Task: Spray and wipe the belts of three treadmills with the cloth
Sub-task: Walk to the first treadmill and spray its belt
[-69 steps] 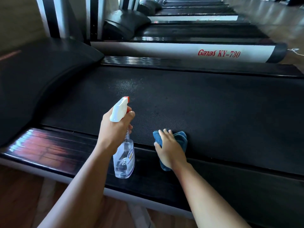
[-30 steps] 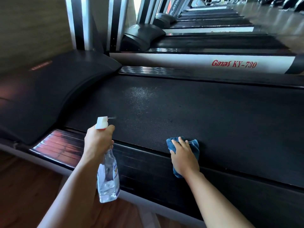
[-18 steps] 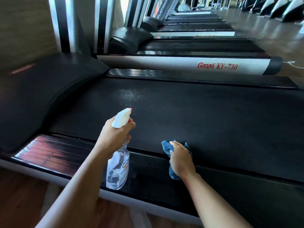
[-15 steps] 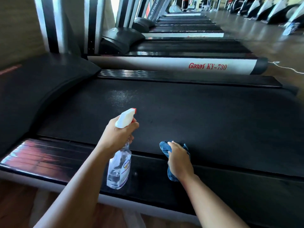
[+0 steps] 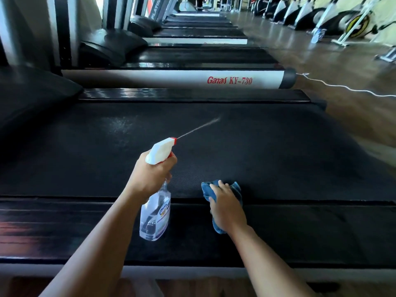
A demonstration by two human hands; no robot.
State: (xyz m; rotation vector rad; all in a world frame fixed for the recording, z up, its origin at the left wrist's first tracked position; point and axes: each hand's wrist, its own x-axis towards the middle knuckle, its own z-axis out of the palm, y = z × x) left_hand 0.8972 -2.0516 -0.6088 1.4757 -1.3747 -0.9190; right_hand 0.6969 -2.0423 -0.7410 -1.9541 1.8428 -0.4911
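**Near**
- Gripping bottle by the neck with left hand, fingers curling round it and squeezing the trigger. Holding it clear above near rail, nozzle pointing up and right across belt.
- Pressing cloth onto the belt's near edge with right hand, just right of the bottle. Laying fingers loosely along the bunched blue fabric, not clenching or pinching it. Letting one end trail down past the wrist onto the rail.

**Middle**
- Sending a thin jet from the nozzle toward the belt's centre.
- Showing a pale wet patch left of centre, looking unwiped.

**Far**
- Bordering the belt with far rail.
- Displaying "Ganas KY-730" on the side of second treadmill, its belt showing no wet marks.
- Receding into a row of more treadmills, too blurred for detail.
- Trailing a white cord over floor at right, with bikes standing along the far wall.

**Progress (judged)**
- Sitting early in the task: spraying this belt now, with wiping seemingly not begun.
- Leaving this wipe to do, plus a spray and wipe on two more belts.
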